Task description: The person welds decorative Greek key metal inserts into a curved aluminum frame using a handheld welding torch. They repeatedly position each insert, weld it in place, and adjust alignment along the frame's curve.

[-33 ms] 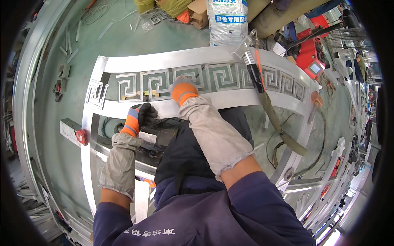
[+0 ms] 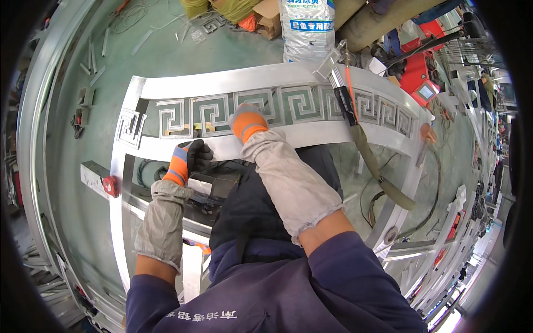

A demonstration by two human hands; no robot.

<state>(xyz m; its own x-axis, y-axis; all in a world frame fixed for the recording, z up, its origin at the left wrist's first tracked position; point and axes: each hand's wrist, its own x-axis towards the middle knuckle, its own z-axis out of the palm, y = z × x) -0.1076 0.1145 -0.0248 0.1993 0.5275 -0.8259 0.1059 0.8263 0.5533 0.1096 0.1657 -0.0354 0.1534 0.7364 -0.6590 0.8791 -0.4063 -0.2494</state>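
Observation:
A silver metal frame with curved rails lies in front of me. Between its two upper rails runs a row of square spiral fretwork pieces. My right hand, in an orange and grey work glove, is closed over the third fretwork piece from the left, just above the lower rail. Its fingertips are partly hidden. Beside the same rail's near edge, my left hand wears a matching glove with a dark palm. Its fingers are loosely bent and apart, with nothing visible in them.
A wrapped handle with a thick hose lies across the frame on the right. A red tape measure sits at the left leg. Beyond stand a white sack and a red machine. Metal offcuts lie on the green floor.

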